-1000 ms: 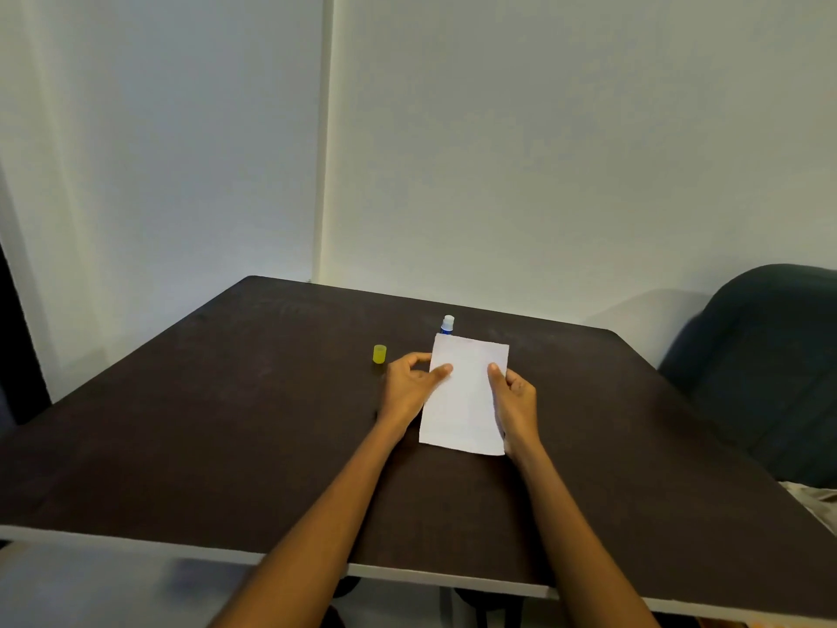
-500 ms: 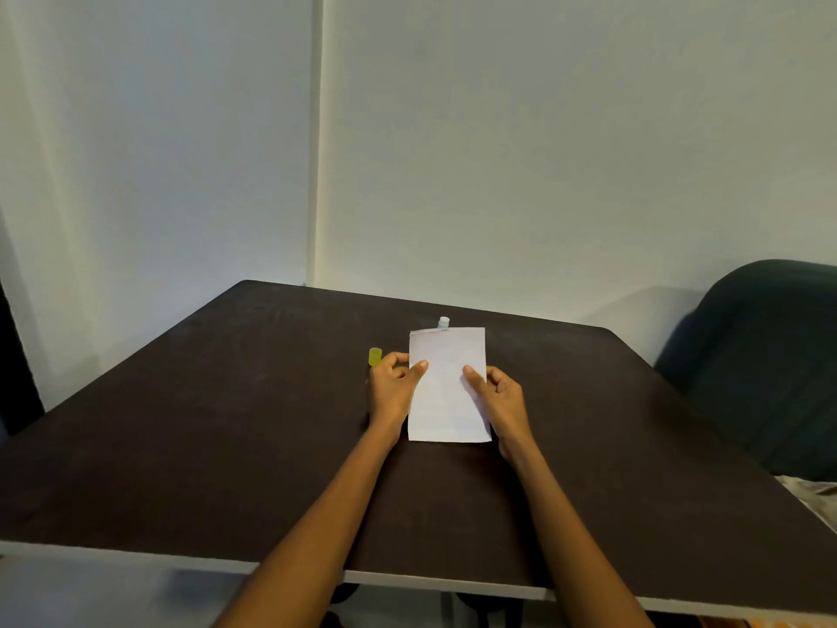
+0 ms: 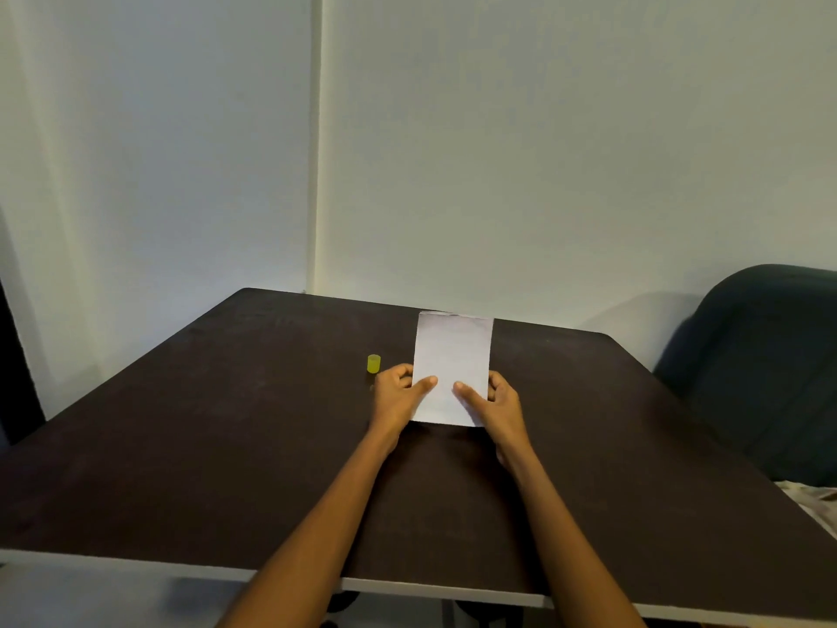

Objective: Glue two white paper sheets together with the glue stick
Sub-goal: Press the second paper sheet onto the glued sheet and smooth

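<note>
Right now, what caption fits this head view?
Both hands, left hand and right hand, hold white paper above dark table, yellow cap beside.

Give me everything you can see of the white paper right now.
The white paper is a plain rectangular piece, unmarked on the face shown, long side running away from the person. It looks raised off the dark table, tilted up. The left hand and right hand pinch its near side edges, thumbs on top. Whether it is one sheet or two cannot be told.
</note>
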Demonstrator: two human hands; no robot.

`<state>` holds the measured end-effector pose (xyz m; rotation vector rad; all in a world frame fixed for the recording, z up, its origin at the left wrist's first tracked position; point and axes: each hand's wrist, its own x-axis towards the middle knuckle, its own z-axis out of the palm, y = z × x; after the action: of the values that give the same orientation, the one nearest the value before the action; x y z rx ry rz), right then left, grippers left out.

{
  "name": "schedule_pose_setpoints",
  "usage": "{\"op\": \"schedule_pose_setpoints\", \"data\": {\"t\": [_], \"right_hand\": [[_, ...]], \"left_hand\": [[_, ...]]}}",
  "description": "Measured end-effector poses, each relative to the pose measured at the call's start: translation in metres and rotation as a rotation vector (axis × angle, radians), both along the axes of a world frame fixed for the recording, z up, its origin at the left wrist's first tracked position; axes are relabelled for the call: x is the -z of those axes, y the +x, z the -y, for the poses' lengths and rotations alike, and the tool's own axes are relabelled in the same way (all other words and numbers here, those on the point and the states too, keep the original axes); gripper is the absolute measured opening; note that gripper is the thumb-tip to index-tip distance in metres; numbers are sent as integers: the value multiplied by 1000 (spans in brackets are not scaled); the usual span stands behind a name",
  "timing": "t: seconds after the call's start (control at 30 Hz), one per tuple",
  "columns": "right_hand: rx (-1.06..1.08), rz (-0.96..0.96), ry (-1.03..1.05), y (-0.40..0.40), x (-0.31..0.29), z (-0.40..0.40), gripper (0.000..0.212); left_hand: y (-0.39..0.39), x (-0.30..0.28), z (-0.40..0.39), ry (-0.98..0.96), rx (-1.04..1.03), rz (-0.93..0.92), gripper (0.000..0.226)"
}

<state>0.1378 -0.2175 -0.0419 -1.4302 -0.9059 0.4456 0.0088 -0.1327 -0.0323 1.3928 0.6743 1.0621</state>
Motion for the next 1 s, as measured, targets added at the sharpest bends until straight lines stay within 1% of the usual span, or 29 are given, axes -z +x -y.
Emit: {"op": "schedule_pose_setpoints", "data": {"t": [0.03, 0.07, 0.1, 0.13, 0.17, 0.2, 0.23, 0.27, 0.33, 0.4, 0.43, 0.47, 0.53, 0.6, 0.63, 0.7, 0.77, 0.87, 1.0], "right_hand": [[-24, 11, -20, 0, 1, -1, 24], [-31, 16, -36, -1, 0, 0, 20], [-34, 18, -31, 0, 2, 0, 10], [-15, 12, -20, -2, 0, 1, 15], [5, -5, -8, -2, 1, 1, 28], [12, -42, -4, -3, -1, 2, 36], [15, -53, 0, -4, -1, 2, 41], [8, -53, 5, -5, -2, 2, 40], [-34, -2, -23, -4, -3, 2, 18], [-79, 21, -50, -4, -2, 2, 24], [-77, 25, -58, 0, 1, 0, 19], [-62, 11, -46, -3, -2, 3, 5], [-6, -23, 2, -2, -1, 3, 31], [15, -85, 8, -5, -5, 4, 38], [18, -102, 25, -5, -5, 4, 37], [17, -91, 29, -5, -5, 3, 18], [6, -81, 39, -5, -6, 5, 17], [-15, -92, 32, -7, -6, 7, 16], [-66, -52, -32, -10, -8, 8, 19]], "left_hand": [[0, 0, -1, -16, -31, 24, 7], [0, 0, -1, -27, -56, 40, 7], [0, 0, -1, -27, -73, 40, 8], [1, 1, -1, -20, -82, 30, 10], [2, 1, -2, -12, -89, 13, 13], [2, 1, -2, -6, -93, 2, 16], [3, 2, -2, -5, -93, 0, 16], [3, 2, -2, -9, -86, 7, 14], [2, 2, -2, -16, -73, 17, 11], [2, 2, -2, -14, -87, 20, 13], [2, 1, -2, -17, -98, 32, 14], [1, 0, -1, -24, -105, 47, 13], [1, 0, 0, -32, -103, 69, 11], [0, 0, 1, -26, -65, 65, 8], [-1, 1, 1, -20, -19, 50, 7], [-2, 2, 2, 10, 82, -3, 5], [-2, 2, 2, 26, 125, -37, 7], [-2, 0, 2, 17, 105, -53, 8], [-1, -3, -1, -42, -30, -13, 11]]}}
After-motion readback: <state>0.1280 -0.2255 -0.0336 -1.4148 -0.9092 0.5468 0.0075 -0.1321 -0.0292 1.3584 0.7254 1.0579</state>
